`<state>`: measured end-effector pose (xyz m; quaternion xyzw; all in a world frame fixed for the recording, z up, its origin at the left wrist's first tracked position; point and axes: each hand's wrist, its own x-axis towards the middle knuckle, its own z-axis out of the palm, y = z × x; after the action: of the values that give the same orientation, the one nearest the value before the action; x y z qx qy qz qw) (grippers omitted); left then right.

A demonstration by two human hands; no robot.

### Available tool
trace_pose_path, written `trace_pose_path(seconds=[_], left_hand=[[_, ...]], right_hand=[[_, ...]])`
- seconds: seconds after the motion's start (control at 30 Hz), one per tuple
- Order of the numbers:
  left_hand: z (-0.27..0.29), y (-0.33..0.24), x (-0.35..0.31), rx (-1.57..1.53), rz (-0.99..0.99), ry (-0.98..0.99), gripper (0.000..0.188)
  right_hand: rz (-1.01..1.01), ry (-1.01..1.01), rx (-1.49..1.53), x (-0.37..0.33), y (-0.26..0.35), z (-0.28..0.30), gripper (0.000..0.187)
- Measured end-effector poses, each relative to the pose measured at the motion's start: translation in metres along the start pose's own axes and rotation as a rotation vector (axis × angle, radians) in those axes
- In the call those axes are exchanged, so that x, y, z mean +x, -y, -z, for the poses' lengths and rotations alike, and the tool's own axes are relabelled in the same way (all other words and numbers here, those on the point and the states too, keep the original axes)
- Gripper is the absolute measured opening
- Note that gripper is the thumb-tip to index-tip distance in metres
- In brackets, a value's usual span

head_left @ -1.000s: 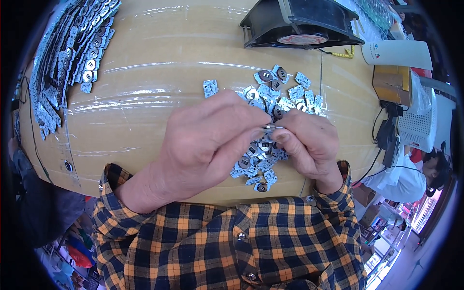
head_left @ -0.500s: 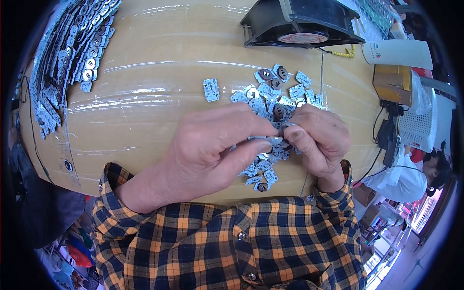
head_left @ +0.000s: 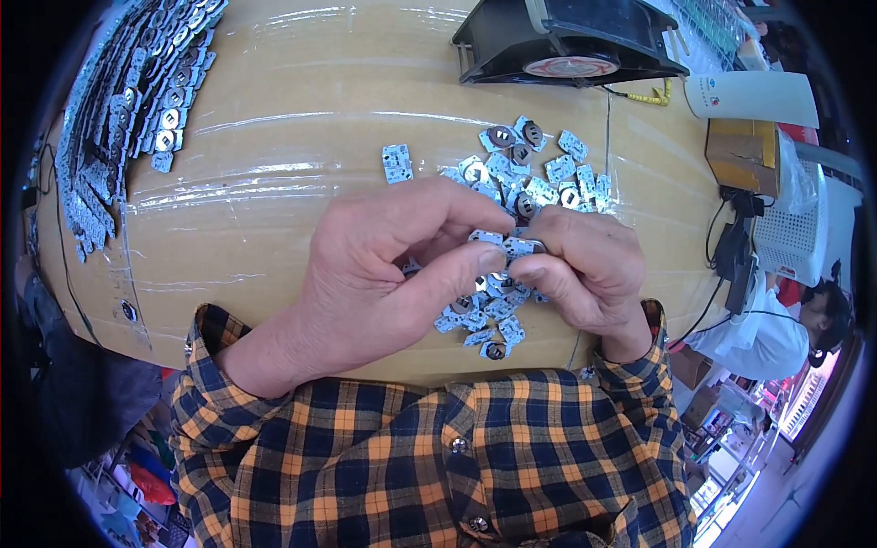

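Observation:
Above a pile of small white circuit boards (head_left: 507,306), both my hands meet. My left hand (head_left: 379,265) is closed, its thumb and index finger pinching a small circuit board (head_left: 486,237). Right beside that piece, a second circuit board (head_left: 519,247) is gripped between the thumb and bent fingers of my right hand (head_left: 589,265). The two pieces lie edge to edge; whether they are joined I cannot tell. Some boards in the pile carry a round dark part (head_left: 525,204). A single board (head_left: 396,163) lies apart, beyond my left hand.
Long strips of unseparated boards (head_left: 137,100) are stacked at the far left. At the back stands a black fan (head_left: 566,41). A white cup (head_left: 754,99), a cardboard box (head_left: 742,155) and a white basket (head_left: 790,237) line the right side. Another person (head_left: 767,329) sits beyond the right edge.
Both hands have turned slightly and moved a little left, so the faces of the two held boards now show. The loose board and the pile appear almost unmoved.

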<state>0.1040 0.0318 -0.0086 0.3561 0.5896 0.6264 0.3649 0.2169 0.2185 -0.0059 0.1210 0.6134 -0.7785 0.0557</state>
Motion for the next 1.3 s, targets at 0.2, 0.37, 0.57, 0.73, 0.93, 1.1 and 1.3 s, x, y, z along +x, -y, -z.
trace_pose_path(seconds=[0.2, 0.37, 0.57, 0.73, 0.93, 1.1, 1.3], left_hand=[[0.006, -0.002, 0.0, -0.092, 0.076, 0.029, 0.016], [0.008, -0.008, 0.007, -0.62, 0.303, 0.071, 0.012], [-0.003, 0.003, 0.002, -0.012, -0.163, -0.118, 0.018], [0.001, 0.002, 0.006, 0.332, -0.424, -0.128, 0.024], [-0.004, 0.003, 0.002, 0.427, -0.47, -0.198, 0.024], [-0.001, 0.003, 0.007, 0.385, -0.427, -0.227, 0.023], [0.0, 0.003, 0.007, 0.386, -0.51, -0.102, 0.025]], right_hand=[[-0.013, 0.017, 0.023, -0.007, 0.007, -0.001, 0.032], [-0.058, 0.026, 0.249, -0.014, 0.006, -0.006, 0.034], [0.015, -0.088, 0.11, -0.012, 0.004, -0.01, 0.034], [0.038, -0.1, -0.057, -0.012, 0.005, -0.01, 0.033], [0.03, -0.105, -0.177, -0.013, 0.008, -0.011, 0.033], [0.046, -0.108, -0.174, -0.013, 0.007, -0.011, 0.032], [0.018, -0.159, -0.096, -0.013, 0.008, -0.013, 0.031]])
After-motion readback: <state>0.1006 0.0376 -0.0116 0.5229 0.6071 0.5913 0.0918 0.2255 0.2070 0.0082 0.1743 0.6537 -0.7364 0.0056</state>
